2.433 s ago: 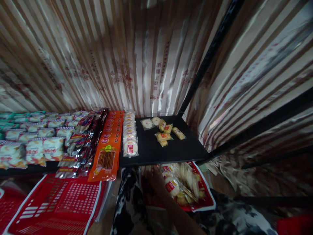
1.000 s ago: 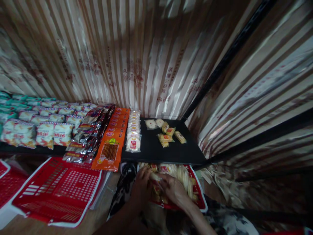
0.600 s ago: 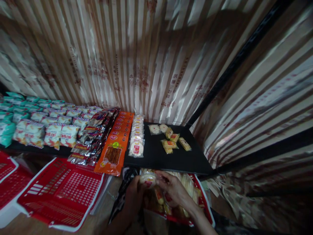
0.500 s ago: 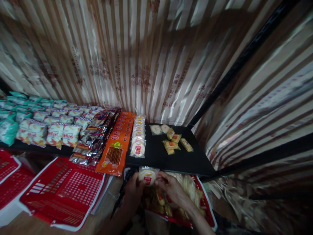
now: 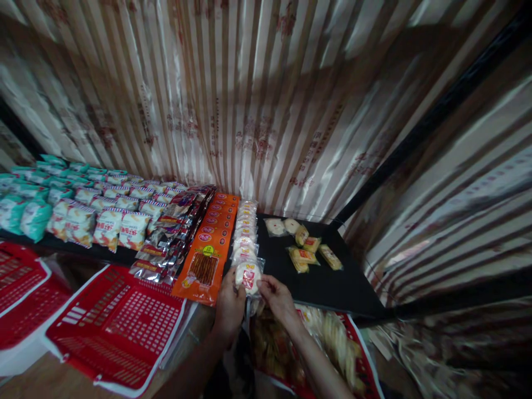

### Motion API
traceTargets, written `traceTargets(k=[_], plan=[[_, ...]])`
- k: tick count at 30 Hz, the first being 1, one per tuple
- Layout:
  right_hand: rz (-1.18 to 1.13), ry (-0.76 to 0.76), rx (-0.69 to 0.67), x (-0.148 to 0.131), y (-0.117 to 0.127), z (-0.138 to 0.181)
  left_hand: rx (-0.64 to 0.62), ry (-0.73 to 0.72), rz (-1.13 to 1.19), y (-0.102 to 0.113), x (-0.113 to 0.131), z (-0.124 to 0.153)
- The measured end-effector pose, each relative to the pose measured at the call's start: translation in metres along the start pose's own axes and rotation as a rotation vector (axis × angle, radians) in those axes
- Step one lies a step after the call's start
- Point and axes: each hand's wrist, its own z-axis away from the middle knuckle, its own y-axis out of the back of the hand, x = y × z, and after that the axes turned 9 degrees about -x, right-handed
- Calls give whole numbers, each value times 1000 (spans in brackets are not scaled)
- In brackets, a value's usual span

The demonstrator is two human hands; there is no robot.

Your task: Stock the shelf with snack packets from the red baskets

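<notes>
My left hand (image 5: 230, 307) and my right hand (image 5: 275, 296) both pinch a clear packet with a round white cake and a red label (image 5: 248, 277). The packet sits at the front end of a row of like packets (image 5: 245, 233) on the black shelf (image 5: 328, 285). Right below my arms lies a red basket (image 5: 353, 354) with several more wrapped snacks. Loose yellow and white packets (image 5: 305, 249) lie further right on the shelf.
An overlapping row of orange snack bags (image 5: 210, 249) lies left of the cakes, then dark foil bags (image 5: 172, 233), white and red bags (image 5: 103, 219) and teal bags (image 5: 25, 202). Red baskets (image 5: 116, 327) lie on the lower left. Striped shiny curtain (image 5: 233, 100) backs the shelf.
Both hands dug in the red basket, lifted out one white cake packet and brought it up onto the front of the cake row. The view swung left and downward slightly.
</notes>
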Motion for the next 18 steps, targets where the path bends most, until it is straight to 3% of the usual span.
traceTargets(k=[10, 18], plan=[[257, 15, 134, 5, -6, -21, 35, -50, -394, -3, -6, -12], [514, -43, 141, -6, -9, -19, 38, -35, -547, -3, 1, -18]])
